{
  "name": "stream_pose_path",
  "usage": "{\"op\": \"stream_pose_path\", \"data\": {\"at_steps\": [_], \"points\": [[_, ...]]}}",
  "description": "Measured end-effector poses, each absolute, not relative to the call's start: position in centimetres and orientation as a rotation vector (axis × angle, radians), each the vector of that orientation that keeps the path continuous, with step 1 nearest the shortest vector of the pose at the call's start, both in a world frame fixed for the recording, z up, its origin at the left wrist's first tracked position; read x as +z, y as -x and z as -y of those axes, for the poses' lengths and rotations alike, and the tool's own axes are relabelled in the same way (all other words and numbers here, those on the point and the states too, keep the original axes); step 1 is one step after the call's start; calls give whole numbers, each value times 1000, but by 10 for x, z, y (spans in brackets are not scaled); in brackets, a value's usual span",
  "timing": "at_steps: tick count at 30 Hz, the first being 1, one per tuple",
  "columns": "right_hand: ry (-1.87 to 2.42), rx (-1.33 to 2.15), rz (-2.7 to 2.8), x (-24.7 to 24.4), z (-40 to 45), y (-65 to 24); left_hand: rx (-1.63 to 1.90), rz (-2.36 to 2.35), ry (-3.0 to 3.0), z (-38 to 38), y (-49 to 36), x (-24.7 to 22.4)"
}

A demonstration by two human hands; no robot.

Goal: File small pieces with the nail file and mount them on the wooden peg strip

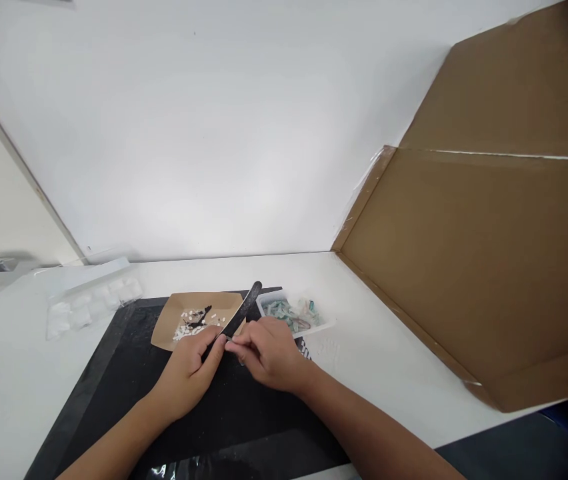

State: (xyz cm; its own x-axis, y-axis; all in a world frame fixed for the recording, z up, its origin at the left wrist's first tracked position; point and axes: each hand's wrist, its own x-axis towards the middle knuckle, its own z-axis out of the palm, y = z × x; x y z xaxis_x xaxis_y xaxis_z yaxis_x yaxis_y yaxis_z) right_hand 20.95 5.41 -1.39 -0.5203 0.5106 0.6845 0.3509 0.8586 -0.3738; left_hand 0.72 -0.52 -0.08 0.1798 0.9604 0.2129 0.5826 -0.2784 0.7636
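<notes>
Black curved strip point(248, 308): held above the black mat, in front of the right edge of the paper tray.
Left hand point(187, 375): gripping the strip near its lower end, thumb and fingers closed around it.
Right hand point(275, 352): thumb and fingertips drawn into a pinch right beside that lower end; what lies between them is too small to tell.
Brown paper tray point(225, 301): just beyond the left hand, holding many small white pieces point(183, 331) and a few thin black scraps point(197, 324).
White plastic tray point(325, 327): just beyond the right hand, filled with pale green strips point(283, 312), loosely heaped.
Clear plastic pack point(95, 308): on the white desk point(4, 363) to the left, with white contents in sections.
Strip's direction: rounded free end pointing away from the person and to the right.
Strip's long axis: slanting from the hands up between the two trays, slightly bowed.
Black mat point(124, 380): spread on the desk under the hands.
Cardboard panel point(484, 260): standing along the right side.
</notes>
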Motion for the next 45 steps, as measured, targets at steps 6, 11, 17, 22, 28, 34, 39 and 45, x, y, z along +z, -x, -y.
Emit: {"op": "stream_pose_path", "data": {"at_steps": [6,11,17,22,28,34,39,45], "points": [[791,187,2057,-6,-63,-217,934,-1440,-1909,6,-9,1],[962,295,1821,4,-72,-225,911,-1385,-1870,8,-12,3],[670,265,2152,-8,-59,-215,963,-1348,-1800,8,-9,-4],[711,200,2123,-9,-56,-213,969,-1284,-1773,9,-7,-7],[989,269,1802,4,-70,-224,959,-1270,-1748,9,-7,-6],[746,253,2103,-3,-59,-219,980,-1273,-1739,10,-7,-8],[554,207,2291,-6,-49,-213,991,-1262,-1719,11,-7,-7],[925,250,1978,5,-62,-223,952,-1270,-1736,12,-8,-5]]}}
